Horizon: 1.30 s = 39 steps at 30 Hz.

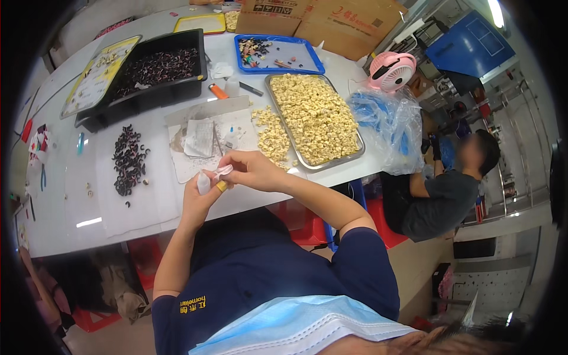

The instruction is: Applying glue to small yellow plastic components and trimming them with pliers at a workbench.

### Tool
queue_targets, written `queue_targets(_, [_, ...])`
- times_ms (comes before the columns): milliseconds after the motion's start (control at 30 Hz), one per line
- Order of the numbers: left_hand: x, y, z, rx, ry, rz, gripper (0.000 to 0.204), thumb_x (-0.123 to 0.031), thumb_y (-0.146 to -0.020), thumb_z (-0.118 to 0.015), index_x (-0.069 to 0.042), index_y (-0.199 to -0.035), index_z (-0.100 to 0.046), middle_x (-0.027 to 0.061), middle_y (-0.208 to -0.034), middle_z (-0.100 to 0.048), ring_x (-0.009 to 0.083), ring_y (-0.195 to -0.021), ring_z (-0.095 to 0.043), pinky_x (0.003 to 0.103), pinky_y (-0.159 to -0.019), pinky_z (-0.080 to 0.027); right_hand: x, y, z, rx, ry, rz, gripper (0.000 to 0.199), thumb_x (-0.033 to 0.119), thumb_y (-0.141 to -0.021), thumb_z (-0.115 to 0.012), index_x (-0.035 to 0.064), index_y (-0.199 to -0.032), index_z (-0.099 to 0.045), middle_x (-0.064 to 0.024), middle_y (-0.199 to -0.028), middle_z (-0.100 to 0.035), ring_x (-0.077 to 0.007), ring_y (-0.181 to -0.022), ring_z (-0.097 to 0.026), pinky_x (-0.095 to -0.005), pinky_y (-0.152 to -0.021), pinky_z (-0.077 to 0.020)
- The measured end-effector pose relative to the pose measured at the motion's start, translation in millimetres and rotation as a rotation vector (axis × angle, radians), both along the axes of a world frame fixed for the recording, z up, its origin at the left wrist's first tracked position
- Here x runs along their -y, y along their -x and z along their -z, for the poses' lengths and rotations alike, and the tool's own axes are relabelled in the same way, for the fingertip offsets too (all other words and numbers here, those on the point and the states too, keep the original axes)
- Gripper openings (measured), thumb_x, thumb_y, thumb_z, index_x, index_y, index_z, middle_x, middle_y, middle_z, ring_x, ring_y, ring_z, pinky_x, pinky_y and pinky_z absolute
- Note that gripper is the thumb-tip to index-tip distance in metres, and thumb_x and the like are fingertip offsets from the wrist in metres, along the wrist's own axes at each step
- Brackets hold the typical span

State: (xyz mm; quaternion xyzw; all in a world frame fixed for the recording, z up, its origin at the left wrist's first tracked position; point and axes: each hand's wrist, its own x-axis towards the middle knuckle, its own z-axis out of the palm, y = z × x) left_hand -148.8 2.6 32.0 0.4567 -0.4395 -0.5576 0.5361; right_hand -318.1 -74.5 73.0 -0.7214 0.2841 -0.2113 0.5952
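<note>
My left hand (197,201) is closed around a small white translucent bottle (203,183), with a yellow wrap (222,186) at its thumb tip. Pinched in the fingers of my right hand (257,171) is a crumpled pale pink cloth or tissue (223,171), close beside the bottle. Both hands meet over the table's near edge. Just beyond them lies a shallow white cardboard tray (177,163), holding a printed paper slip (199,139) and a small clear bottle (231,140). Left of it is a pile of black curved pieces (129,157).
A metal tray (361,151) heaped with pale yellow pieces stands at right, more pieces spilling beside it. Farther back are a black bin (189,89), a blue tray (284,69), an orange lighter (218,91) and a pink fan (390,71). Another person (444,189) sits at right.
</note>
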Motion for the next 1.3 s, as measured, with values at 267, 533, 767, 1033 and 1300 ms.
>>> queue_targets(267, [-2.8, 0.0, 5.6, 0.103, 0.034, 0.005, 0.012, -0.012, -0.079, -0.065, -0.003, -0.085, -0.060, -0.0033, -0.063, -0.050, 0.0041, -0.052, -0.042, 0.021, -0.047, -0.030, -7.6, 11.9, 11.1, 0.244, -0.350, -0.113, 0.031, 0.019, -0.092, -0.051, 0.0018, -0.117, -0.052, -0.0077, -0.090, -0.063, -0.0135, -0.077, -0.062, -0.0255, -0.068, -0.0503])
queue_targets(533, [9.0, 12.3, 12.8, 0.033, 0.054, 0.100, 0.017, -0.015, -0.084, -0.062, 0.000, -0.093, -0.059, -0.0029, -0.066, -0.049, 0.0042, -0.054, -0.038, 0.020, -0.050, -0.026, -19.7, 37.1, 16.4, 0.266, -0.288, -0.049, 0.024, 0.021, -0.089, -0.056, 0.0037, -0.105, -0.059, -0.0042, -0.084, -0.062, -0.0104, -0.074, -0.060, -0.0232, -0.066, -0.0485])
queue_targets(767, [6.3, 38.4, -11.7, 0.071, 0.092, 0.129, 0.014, -0.016, -0.084, -0.063, -0.004, -0.085, -0.057, -0.0029, -0.066, -0.049, 0.0042, -0.057, -0.039, 0.019, -0.053, -0.027, -21.1, 59.3, 15.2, 0.387, -0.060, 0.048, 0.015, 0.012, -0.083, -0.064, 0.0017, -0.092, -0.058, -0.0028, -0.087, -0.064, -0.0136, -0.081, -0.062, -0.0248, -0.072, -0.0482])
queue_targets(1033, [-5.6, 44.7, -11.1, -0.039, 0.153, 0.130, 0.017, -0.017, -0.084, -0.064, -0.003, -0.088, -0.056, -0.0027, -0.065, -0.049, 0.0046, -0.053, -0.039, 0.020, -0.049, -0.027, -44.2, 71.7, 0.3, 0.324, 0.538, 0.323, 0.011, 0.011, -0.083, -0.061, 0.0019, -0.086, -0.056, -0.0032, -0.087, -0.060, -0.0142, -0.082, -0.058, -0.0261, -0.079, -0.0453])
queue_targets(1300, [-17.3, 51.1, -13.6, -0.055, 0.156, 0.140, 0.025, -0.014, -0.083, -0.063, -0.001, -0.101, -0.051, -0.0026, -0.067, -0.049, 0.0036, -0.052, -0.039, 0.019, -0.047, -0.027, -53.1, 68.1, -2.8, 0.523, 0.034, 0.268, 0.016, 0.012, -0.085, -0.060, 0.0001, -0.095, -0.053, -0.0046, -0.083, -0.061, -0.0081, -0.075, -0.059, -0.0227, -0.067, -0.0479])
